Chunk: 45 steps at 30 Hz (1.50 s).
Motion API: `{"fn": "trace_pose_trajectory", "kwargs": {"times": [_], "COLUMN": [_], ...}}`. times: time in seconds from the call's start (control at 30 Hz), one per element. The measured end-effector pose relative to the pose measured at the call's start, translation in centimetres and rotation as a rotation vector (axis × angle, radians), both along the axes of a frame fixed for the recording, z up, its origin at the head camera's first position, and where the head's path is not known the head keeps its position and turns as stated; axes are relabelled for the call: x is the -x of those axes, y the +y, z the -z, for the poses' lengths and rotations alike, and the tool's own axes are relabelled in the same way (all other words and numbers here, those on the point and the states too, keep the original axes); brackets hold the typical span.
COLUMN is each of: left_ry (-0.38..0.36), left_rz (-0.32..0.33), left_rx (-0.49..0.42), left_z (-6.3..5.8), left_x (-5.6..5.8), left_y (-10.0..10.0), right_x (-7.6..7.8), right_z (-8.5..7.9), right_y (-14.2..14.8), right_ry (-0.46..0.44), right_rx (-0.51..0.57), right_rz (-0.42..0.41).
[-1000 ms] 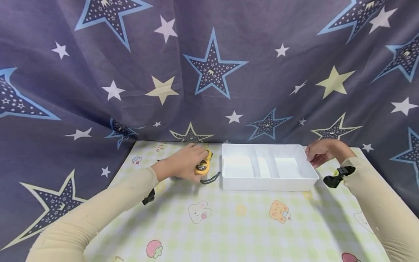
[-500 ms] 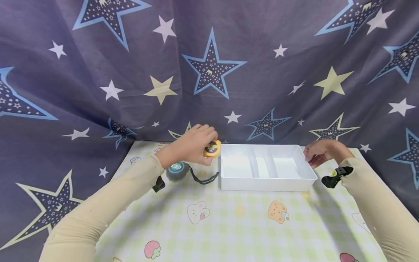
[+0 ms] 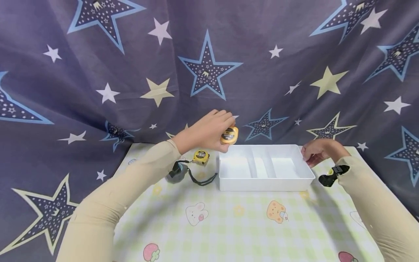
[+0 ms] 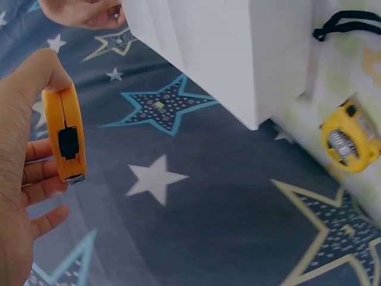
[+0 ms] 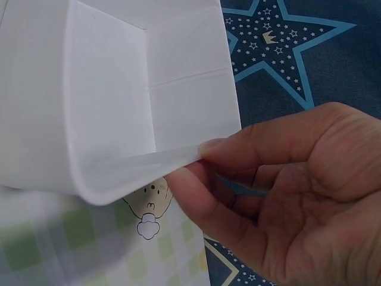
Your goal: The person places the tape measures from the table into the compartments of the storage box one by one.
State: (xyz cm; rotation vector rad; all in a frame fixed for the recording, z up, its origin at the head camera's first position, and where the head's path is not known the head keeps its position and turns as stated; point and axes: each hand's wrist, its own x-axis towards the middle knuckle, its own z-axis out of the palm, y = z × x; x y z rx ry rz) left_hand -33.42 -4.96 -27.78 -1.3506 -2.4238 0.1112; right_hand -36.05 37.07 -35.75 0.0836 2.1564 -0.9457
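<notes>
A yellow tape measure (image 3: pixel 229 135) is pinched between the thumb and fingers of my left hand (image 3: pixel 209 130), raised above the left back corner of a white divided box (image 3: pixel 266 184). In the left wrist view the held tape measure (image 4: pixel 68 128) appears edge-on, with a black button and a metal tip. My right hand (image 3: pixel 319 151) pinches the box's right rim; the right wrist view shows thumb and forefinger on that wall (image 5: pixel 149 167). A second yellow tape measure (image 3: pixel 201 157) lies on the table left of the box. Beside it sits a dark grey tape measure (image 3: pixel 177 174), partly hidden by the left wrist.
The grey tape measure's black strap (image 3: pixel 203 182) curves toward the box's left side. A checked tablecloth (image 3: pixel 242 233) with cartoon prints covers the table. Directly behind hangs a dark star-patterned curtain (image 3: pixel 209 105). Two low dividers split the box into 3 compartments.
My left hand has lifted a yellow tape measure off the table and carried it up and right toward the box. The second yellow tape measure has come into view. My right hand stays on the rim.
</notes>
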Motion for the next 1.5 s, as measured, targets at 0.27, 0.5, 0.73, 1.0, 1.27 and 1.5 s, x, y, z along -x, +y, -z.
{"fn": "trace_pose_trajectory", "kwargs": {"times": [0.27,0.5,0.73,1.0,1.27,1.5], "left_ry": [0.035,-0.019,-0.047,-0.065,-0.076,-0.089], "left_rz": [0.034,0.031,0.005,-0.019,-0.022,-0.072], "left_rx": [0.016,0.002,0.012,0.081,0.163,0.258], "left_z": [-1.8,-1.0,1.0,2.8,4.3,5.6], "left_x": [0.3,0.4,1.1,1.7,2.2,2.4], "left_y": [2.8,3.5,3.7,4.8,5.5,5.9], "right_x": [0.0,-0.2,-0.2,-0.5,-0.5,-0.4], "right_z": [-0.1,0.1,0.1,0.0,-0.1,-0.1], "right_y": [-0.4,-0.5,-0.5,-0.6,-0.8,-1.1], "right_ry": [-0.004,-0.007,0.004,0.022,0.021,0.017], "right_rx": [-0.011,-0.006,-0.019,-0.018,-0.036,-0.069], "right_rz": [0.003,0.014,0.003,0.011,0.017,0.022]}}
